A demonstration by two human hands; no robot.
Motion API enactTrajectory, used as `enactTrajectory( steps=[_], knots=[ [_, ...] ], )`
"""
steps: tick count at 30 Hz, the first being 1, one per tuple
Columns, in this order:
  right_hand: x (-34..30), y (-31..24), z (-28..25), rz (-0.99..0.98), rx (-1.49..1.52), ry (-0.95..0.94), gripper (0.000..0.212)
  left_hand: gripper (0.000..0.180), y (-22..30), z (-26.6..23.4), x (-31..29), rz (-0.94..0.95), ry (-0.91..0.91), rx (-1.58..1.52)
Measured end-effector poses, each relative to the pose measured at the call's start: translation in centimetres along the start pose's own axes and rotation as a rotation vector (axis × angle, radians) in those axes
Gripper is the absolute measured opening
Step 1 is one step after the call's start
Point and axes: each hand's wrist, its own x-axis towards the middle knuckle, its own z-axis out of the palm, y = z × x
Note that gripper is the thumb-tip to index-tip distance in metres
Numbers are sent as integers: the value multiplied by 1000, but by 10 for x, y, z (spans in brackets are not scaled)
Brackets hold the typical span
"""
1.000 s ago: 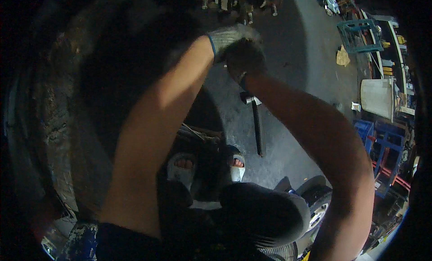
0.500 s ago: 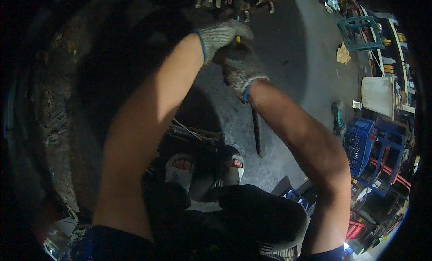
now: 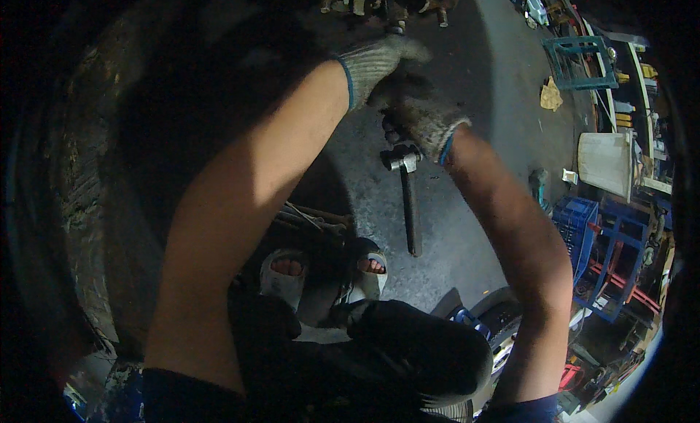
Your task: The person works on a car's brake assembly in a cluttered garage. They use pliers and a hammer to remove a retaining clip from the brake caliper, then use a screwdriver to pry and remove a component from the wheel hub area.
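My left hand, in a pale knitted glove with a blue cuff, is raised near the rusty metal parts at the far edge. Its fingers curl in, blurred at the tips, and whatever they hold is hidden. Close to it on the near right is my right hand, in a dirtier glove of the same kind. Dark smearing hides its fingers. Just below that hand a hammer lies on the grey floor, its metal head toward my hands and its dark handle toward me.
My sandalled feet stand near the long thin rods. To the right are a green crate, a brown rag, a white bin, a blue crate and cluttered shelving. A dark, rough surface runs along the left.
Both hands have shifted a little to the right, the right one also slightly nearer. The hammer's head now shows below the right hand. The yellow bit between the hands is no longer visible.
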Motion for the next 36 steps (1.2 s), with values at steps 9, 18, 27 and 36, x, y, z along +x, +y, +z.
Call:
enactTrajectory(
  steps=[9,18,27,36],
  knots=[
    [10,8,17,-18,246,-16,29,31,-14,-32,19,304,-119,389],
    [65,-34,126,-282,-468,475,33,31,24,-88,-2,186,-14,611],
    [74,-22,113,-353,20,392,39,28,39,-90,-12,141,-276,770],
    [-4,93,53,-477,-173,87,74,30,53,-83,-24,-167,-47,596]
  ],
)
